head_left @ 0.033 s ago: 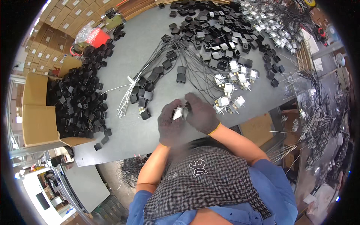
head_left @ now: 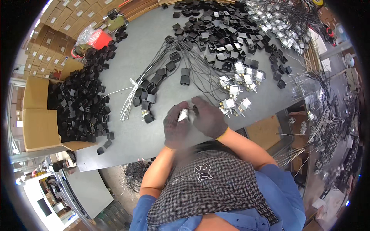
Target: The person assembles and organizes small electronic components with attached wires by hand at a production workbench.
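Note:
My left hand (head_left: 176,126), in a dark knitted glove, is closed around a small white component with shiny metal parts (head_left: 183,115). Close on its right is my right hand (head_left: 210,120), gloved alike, with the fingers bent in toward the component. Whatever those fingers pinch is hidden against the dark glove. Both hands are just above the near part of the grey table (head_left: 115,142). Several white components with metal prongs (head_left: 229,103) lie right of my hands. A black rectangular housing (head_left: 185,76) lies beyond them, and a black piece with metal terminals (head_left: 147,117) to the left.
A bundle of grey wires (head_left: 133,92) fans over the table, joined to black housings. An open cardboard box (head_left: 38,129) at left spills black housings (head_left: 79,102). More black housings (head_left: 227,34) heap at the back, with white components (head_left: 283,32) and loose wires (head_left: 327,96) at right.

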{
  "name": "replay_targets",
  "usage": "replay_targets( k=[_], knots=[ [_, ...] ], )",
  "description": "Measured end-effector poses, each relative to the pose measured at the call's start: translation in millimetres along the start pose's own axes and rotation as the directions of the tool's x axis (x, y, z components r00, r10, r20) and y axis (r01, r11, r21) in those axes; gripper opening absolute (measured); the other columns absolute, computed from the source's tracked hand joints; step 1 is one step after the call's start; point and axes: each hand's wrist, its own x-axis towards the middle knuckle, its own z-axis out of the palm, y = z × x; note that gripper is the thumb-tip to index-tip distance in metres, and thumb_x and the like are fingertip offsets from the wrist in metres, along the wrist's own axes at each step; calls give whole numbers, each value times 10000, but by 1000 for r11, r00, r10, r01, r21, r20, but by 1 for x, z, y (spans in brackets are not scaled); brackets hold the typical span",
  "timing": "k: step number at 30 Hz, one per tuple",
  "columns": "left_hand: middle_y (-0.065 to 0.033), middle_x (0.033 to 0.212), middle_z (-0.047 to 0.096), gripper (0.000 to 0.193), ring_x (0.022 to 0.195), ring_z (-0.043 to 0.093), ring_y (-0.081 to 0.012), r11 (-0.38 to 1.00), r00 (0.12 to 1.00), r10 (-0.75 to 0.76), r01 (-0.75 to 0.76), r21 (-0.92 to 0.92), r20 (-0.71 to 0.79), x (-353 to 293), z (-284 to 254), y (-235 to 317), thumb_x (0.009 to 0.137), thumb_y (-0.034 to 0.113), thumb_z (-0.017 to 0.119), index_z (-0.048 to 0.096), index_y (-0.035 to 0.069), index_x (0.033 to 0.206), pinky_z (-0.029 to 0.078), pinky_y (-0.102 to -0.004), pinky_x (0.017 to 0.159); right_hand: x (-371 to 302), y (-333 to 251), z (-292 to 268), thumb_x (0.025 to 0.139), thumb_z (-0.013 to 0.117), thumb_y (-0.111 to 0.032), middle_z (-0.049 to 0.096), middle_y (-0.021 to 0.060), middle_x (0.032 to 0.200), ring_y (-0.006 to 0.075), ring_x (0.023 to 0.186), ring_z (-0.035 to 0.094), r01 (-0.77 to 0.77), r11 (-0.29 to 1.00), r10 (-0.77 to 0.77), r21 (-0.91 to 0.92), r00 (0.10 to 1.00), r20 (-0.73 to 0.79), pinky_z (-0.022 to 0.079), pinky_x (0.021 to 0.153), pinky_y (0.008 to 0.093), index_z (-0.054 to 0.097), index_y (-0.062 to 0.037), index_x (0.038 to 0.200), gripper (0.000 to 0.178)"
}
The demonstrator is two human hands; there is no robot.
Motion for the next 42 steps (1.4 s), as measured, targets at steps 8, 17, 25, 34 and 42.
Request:
replay_targets(
  k=[8, 17, 25, 34, 42],
  knots=[
    [-190, 1242, 768, 610, 1084, 761, -366, 936, 833, -294, 151, 318, 469, 22, 67, 22, 972, 340, 684, 588, 92, 1521, 600, -449, 902, -59, 34, -70, 937, 752, -86, 736, 148, 1108, 280, 987, 745, 39, 955, -13, 294, 996, -88, 598, 878, 377, 635, -47, 1318, 401],
    [-161, 971, 790, 504, 925, 763, -407, 681, 807, -427, -10, 732, 409, 18, 61, 42, 880, 470, 792, 664, 134, 1233, 594, -514, 790, -66, 53, -76, 957, 752, -68, 722, 116, 1130, 195, 994, 716, -120, 955, 159, 270, 979, -129, 579, 893, 352, 627, -7, 1341, 409],
    [-55, 941, 724, 460, 730, 664, -155, 940, 959, -248, 204, 273, 137, -12, 6, 44, 802, 281, 932, 707, 50, 1129, 557, -330, 681, -59, 16, -79, 989, 747, -142, 715, 106, 1111, 181, 935, 708, -274, 794, 256, 543, 960, 109, 579, 804, 347, 627, -26, 1364, 410],
    [-74, 1058, 730, 457, 691, 643, -117, 787, 838, -545, 513, -342, 3, -51, 4, 58, 1086, 333, 670, 637, 2, 1400, 477, -273, 542, -34, -34, -35, 1093, 593, -250, 721, 47, 1099, 98, 762, 664, -455, 451, 95, 768, 880, 465, 548, 620, 284, 640, -49, 1395, 366],
    [-165, 984, 768, 383, 617, 708, -227, 828, 803, -532, 427, -363, -269, -45, -45, 45, 1028, 301, 657, 605, 10, 1271, 512, -317, 495, -22, -36, -36, 1107, 606, -381, 736, 111, 1091, 116, 684, 626, -603, 276, 208, 748, 797, 566, 482, 568, 278, 619, -36, 1411, 460]
  ],
)
